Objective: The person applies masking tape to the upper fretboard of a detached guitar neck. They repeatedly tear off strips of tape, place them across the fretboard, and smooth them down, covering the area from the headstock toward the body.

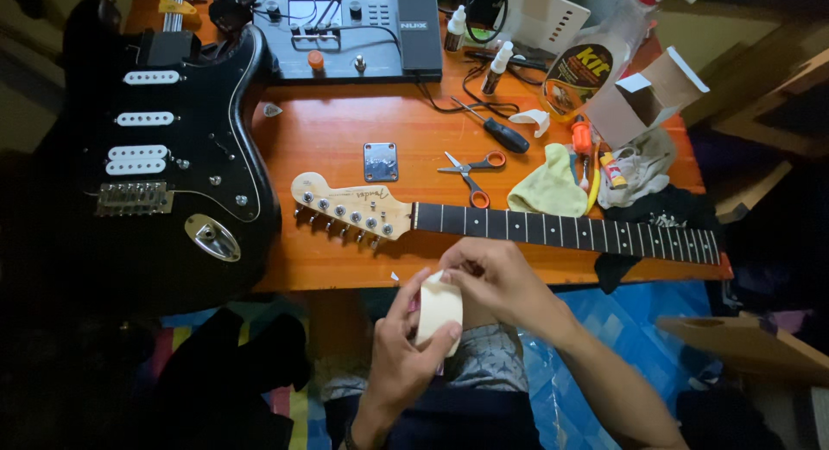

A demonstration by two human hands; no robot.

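My left hand grips a roll of cream masking tape below the table's front edge. My right hand pinches the top of the roll with its fingertips. Just above the hands, a detached guitar neck with a dark fretboard lies along the orange table, its pale headstock pointing left. A black guitar body with white pickups rests on the table's left end.
A metal neck plate, orange-handled scissors, a black screwdriver, a yellow cloth, a spray bottle, a small open cardboard box and a black effects pedal unit are spread over the table.
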